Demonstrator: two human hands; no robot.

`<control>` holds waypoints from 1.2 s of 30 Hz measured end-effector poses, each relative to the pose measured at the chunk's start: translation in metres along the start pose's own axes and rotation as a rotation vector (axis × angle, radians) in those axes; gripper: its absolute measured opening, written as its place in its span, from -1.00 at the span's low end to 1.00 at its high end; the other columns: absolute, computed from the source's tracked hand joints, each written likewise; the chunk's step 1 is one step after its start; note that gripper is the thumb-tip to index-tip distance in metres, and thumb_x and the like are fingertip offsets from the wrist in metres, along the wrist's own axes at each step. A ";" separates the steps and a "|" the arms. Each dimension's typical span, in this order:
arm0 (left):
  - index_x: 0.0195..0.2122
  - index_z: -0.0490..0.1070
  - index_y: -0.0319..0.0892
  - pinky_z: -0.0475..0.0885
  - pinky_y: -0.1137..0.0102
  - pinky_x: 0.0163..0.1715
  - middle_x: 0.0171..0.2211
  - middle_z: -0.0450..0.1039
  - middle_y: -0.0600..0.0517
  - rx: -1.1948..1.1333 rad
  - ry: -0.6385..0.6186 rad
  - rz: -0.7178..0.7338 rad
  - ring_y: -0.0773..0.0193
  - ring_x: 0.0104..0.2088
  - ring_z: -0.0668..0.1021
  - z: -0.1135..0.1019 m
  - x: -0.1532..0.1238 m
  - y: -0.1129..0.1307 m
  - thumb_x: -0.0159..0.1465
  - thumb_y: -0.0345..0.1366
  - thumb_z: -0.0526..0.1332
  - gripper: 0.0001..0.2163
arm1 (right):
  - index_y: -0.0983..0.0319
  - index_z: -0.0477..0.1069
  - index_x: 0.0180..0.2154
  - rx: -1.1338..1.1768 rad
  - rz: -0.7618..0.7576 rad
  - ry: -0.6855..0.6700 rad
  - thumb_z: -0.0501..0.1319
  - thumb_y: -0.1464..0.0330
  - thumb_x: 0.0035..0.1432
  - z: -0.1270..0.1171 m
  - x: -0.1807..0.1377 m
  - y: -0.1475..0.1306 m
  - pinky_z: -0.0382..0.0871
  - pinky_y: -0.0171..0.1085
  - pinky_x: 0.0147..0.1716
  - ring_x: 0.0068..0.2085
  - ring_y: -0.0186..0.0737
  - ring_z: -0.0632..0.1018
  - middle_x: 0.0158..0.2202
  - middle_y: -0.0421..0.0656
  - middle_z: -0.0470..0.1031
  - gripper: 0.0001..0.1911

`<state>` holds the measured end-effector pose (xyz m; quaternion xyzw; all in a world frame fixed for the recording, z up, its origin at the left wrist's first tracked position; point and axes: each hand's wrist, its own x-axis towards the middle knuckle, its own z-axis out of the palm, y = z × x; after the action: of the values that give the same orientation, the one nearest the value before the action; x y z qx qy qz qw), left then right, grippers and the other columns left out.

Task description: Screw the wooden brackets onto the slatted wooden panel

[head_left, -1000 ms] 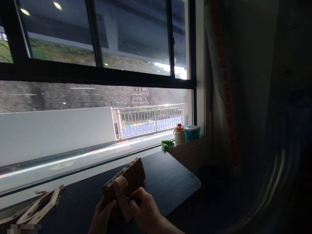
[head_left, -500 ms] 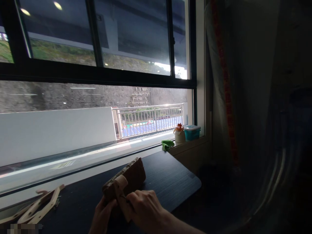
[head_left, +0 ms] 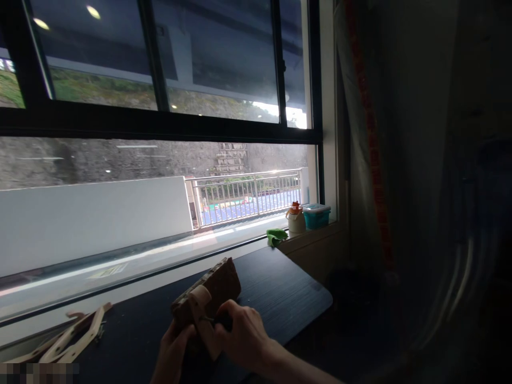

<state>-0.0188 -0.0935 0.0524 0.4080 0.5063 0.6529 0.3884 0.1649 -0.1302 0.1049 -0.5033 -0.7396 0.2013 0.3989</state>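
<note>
A brown block with rough edges (head_left: 224, 280) is tilted over the dark table. A pale wooden strip (head_left: 205, 329) with a curved piece at its top lies against its near face. My left hand (head_left: 174, 344) is closed around the block's lower left end, its fingers partly hidden. My right hand (head_left: 246, 332) grips what looks like a screwdriver (head_left: 224, 320) by its short dark handle. Its thin shaft points left at the strip, and the tip is too small to make out.
Several wooden pieces (head_left: 76, 338) lie at the table's left, with small screws (head_left: 100, 332) beside them. A green cloth (head_left: 277, 236), a bottle with an orange top (head_left: 296, 220) and a teal box (head_left: 317, 217) sit along the window sill. The dark table (head_left: 292, 298) has a rounded right corner.
My right hand has shifted its grip, so more of the dark handle shows and the fingers sit farther from the strip. The block and strip appear slightly farther right.
</note>
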 end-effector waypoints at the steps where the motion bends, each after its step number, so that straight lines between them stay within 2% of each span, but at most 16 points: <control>1: -0.42 0.50 -0.24 0.40 0.37 -0.55 -0.61 0.53 0.08 -0.006 -0.003 0.006 0.19 -0.57 0.49 0.000 0.000 0.000 -0.22 -0.25 0.34 -0.71 | 0.16 0.46 -0.18 -0.065 -0.063 -0.006 0.22 0.28 0.08 -0.003 0.000 -0.001 0.36 -0.25 -0.27 -0.27 -0.10 0.59 -0.34 -0.19 0.58 -0.77; 5: -0.43 0.51 -0.26 0.38 0.40 -0.55 -0.61 0.52 0.08 -0.016 -0.017 0.037 0.22 -0.55 0.48 0.001 -0.002 0.001 -0.23 -0.28 0.35 -0.71 | 0.20 0.43 -0.30 -0.261 -0.362 -0.051 0.18 0.33 0.16 -0.008 0.001 0.003 0.32 -0.30 -0.34 -0.31 -0.16 0.57 -0.33 -0.16 0.56 -0.91; 7: -0.46 0.51 -0.26 0.35 0.42 -0.58 -0.64 0.49 0.11 -0.018 -0.016 0.038 0.27 -0.59 0.44 0.001 -0.002 0.001 -0.23 -0.29 0.34 -0.74 | 0.22 0.42 -0.35 -0.276 -0.426 -0.086 0.15 0.41 0.18 -0.004 0.002 0.009 0.31 -0.32 -0.33 -0.32 -0.19 0.56 -0.34 -0.15 0.55 -0.91; 10: -0.46 0.50 -0.25 0.34 0.44 -0.58 -0.64 0.47 0.13 -0.026 -0.026 0.035 0.29 -0.59 0.43 0.000 -0.002 -0.001 -0.21 -0.29 0.34 -0.75 | 0.23 0.43 -0.34 -0.222 -0.379 -0.073 0.16 0.39 0.19 0.006 0.002 0.017 0.33 -0.33 -0.28 -0.29 -0.20 0.57 -0.34 -0.15 0.56 -0.91; 14: -0.41 0.50 -0.25 0.37 0.43 -0.57 -0.60 0.51 0.12 -0.036 -0.037 0.023 0.27 -0.57 0.46 0.000 0.000 -0.004 -0.20 -0.28 0.34 -0.72 | 0.24 0.41 -0.16 -0.115 -0.206 0.012 0.09 0.39 0.25 0.018 0.000 0.023 0.37 -0.41 -0.30 -0.26 -0.30 0.59 -0.28 -0.17 0.58 -0.83; 18: -0.39 0.49 -0.25 0.37 0.42 -0.57 -0.61 0.51 0.11 -0.029 -0.028 0.012 0.27 -0.57 0.46 0.000 0.002 -0.007 -0.18 -0.29 0.34 -0.71 | 0.23 0.44 -0.20 -0.080 -0.128 0.030 0.09 0.39 0.25 0.014 0.002 0.024 0.38 -0.43 -0.35 -0.28 -0.31 0.60 -0.30 -0.19 0.58 -0.83; 23: -0.35 0.48 -0.26 0.40 0.40 -0.54 -0.57 0.54 0.09 -0.035 -0.044 0.006 0.23 -0.54 0.49 0.000 0.002 -0.008 -0.19 -0.30 0.34 -0.68 | 0.15 0.44 -0.15 -0.142 -0.290 -0.029 0.23 0.32 0.10 -0.002 0.006 0.023 0.36 -0.29 -0.27 -0.24 -0.15 0.58 -0.26 -0.19 0.57 -0.77; 26: -0.34 0.48 -0.26 0.39 0.41 -0.54 -0.58 0.53 0.10 -0.039 -0.048 0.005 0.25 -0.55 0.48 -0.001 0.002 -0.007 -0.18 -0.28 0.34 -0.67 | 0.18 0.47 -0.25 -0.176 -0.400 -0.091 0.18 0.41 0.14 -0.004 0.005 0.024 0.33 -0.27 -0.25 -0.26 -0.16 0.55 -0.29 -0.15 0.55 -0.87; 29: -0.37 0.46 -0.24 0.36 0.44 -0.56 -0.60 0.49 0.14 -0.039 -0.044 0.011 0.30 -0.56 0.44 -0.001 0.002 -0.006 -0.18 -0.28 0.35 -0.70 | 0.22 0.47 -0.28 -0.169 -0.409 -0.104 0.15 0.42 0.18 0.004 0.001 0.025 0.33 -0.27 -0.24 -0.27 -0.16 0.55 -0.32 -0.12 0.55 -0.88; 33: -0.39 0.45 -0.23 0.33 0.46 -0.59 -0.62 0.45 0.16 -0.036 -0.058 0.007 0.33 -0.58 0.42 -0.001 -0.001 -0.005 -0.15 -0.27 0.35 -0.73 | 0.26 0.45 -0.12 -0.084 -0.251 -0.020 0.11 0.37 0.26 0.016 -0.005 0.025 0.37 -0.34 -0.23 -0.22 -0.21 0.57 -0.24 -0.10 0.57 -0.78; 36: -0.34 0.46 -0.23 0.35 0.45 -0.58 -0.59 0.48 0.14 -0.036 -0.060 -0.005 0.30 -0.56 0.45 0.000 -0.002 -0.004 -0.14 -0.28 0.34 -0.71 | 0.32 0.45 -0.10 -0.031 -0.123 0.013 0.00 0.36 0.33 0.018 -0.005 0.026 0.38 -0.42 -0.36 -0.27 -0.28 0.58 -0.25 -0.08 0.58 -0.71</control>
<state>-0.0177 -0.0950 0.0478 0.4193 0.4836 0.6484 0.4122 0.1671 -0.1220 0.0743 -0.4644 -0.7696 0.1616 0.4073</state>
